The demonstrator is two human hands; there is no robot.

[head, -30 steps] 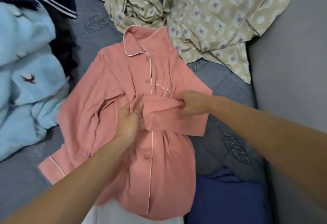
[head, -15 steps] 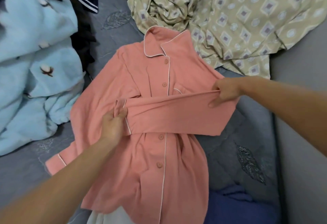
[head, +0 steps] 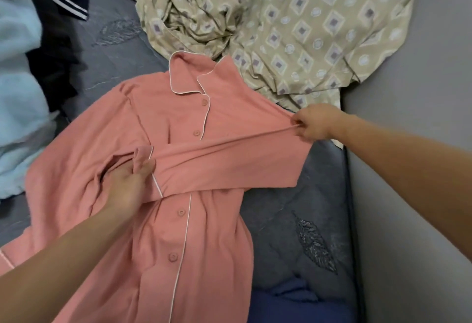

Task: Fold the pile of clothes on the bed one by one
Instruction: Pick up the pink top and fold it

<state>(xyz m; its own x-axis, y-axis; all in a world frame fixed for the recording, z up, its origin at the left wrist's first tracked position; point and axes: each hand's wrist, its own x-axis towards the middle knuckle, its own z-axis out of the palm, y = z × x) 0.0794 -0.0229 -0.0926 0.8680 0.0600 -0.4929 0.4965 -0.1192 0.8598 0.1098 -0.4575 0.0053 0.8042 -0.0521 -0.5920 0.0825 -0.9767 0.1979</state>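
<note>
My left hand (head: 127, 184) grips pink pajama shirt (head: 178, 233) cuff | right hand (head: 313, 124) pinches sleeve at shoulder | sleeve stretched across chest, on bed (head: 293, 210)

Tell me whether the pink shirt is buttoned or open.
Buttoned: the pink shirt lies front up, placket closed from collar down, one sleeve across it.

Grey quilted bed (head: 319, 210) carries: pink piped pyjama shirt (head: 178, 246), beige diamond-print sheet (head: 293, 23), fluffy light-blue garment (head: 18, 108), dark-blue cloth (head: 301, 304).
</note>
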